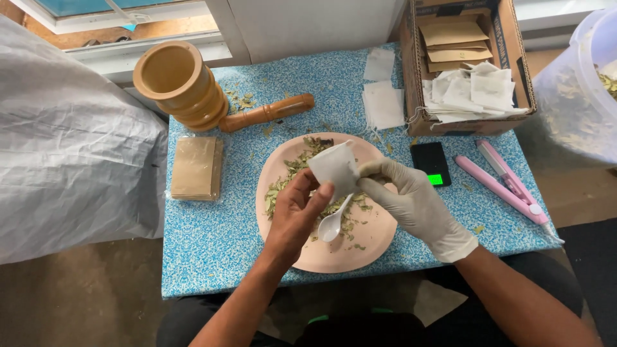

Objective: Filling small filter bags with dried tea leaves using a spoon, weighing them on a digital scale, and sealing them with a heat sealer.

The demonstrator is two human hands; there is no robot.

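Over the pink plate (pixel 379 247): white sachet (pixel 334 166) pinched by bare left hand (pixel 297 212) and gloved right hand (pixel 411 199); tan packets (pixel 196 168) left, cardboard box (pixel 411 77) behind-right.

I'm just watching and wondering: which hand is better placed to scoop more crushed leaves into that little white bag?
Probably the left hand: it already holds the white spoon just over the leaves on the pink plate. The gloved right hand is busy gripping the white bag.
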